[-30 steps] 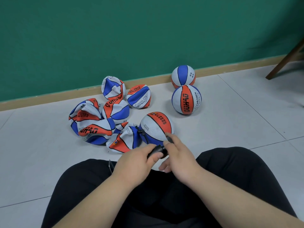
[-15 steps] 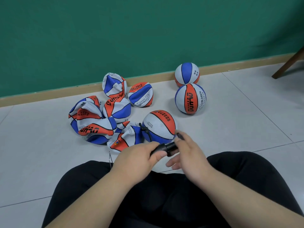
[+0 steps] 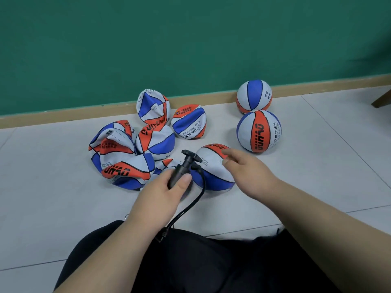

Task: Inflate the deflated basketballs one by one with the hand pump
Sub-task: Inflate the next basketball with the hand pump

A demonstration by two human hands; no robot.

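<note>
My left hand (image 3: pixel 163 189) grips the barrel of a small black hand pump (image 3: pixel 182 168), its T-handle pointing up and away. The pump's black hose (image 3: pixel 190 206) loops down and its end lies loose on my black trousers. My right hand (image 3: pixel 247 172) is open, fingers spread, over a partly round red, white and blue basketball (image 3: pixel 211 170) on the floor right in front of me. Several crumpled, deflated basketballs (image 3: pixel 120 157) lie heaped to the left. Two round, firm basketballs (image 3: pixel 259 131) stand at the right near the wall.
I sit on a grey tiled floor (image 3: pixel 306 187) with my legs in black trousers (image 3: pixel 201 261) at the bottom. A green wall with a wooden skirting board (image 3: pixel 63 115) runs behind the balls. A wooden furniture leg (image 3: pixel 382 100) shows at the right edge.
My right hand has let go of the pump and reached forward over the nearest ball. My left hand has lifted the pump upright, and the hose end now hangs free over my lap.
</note>
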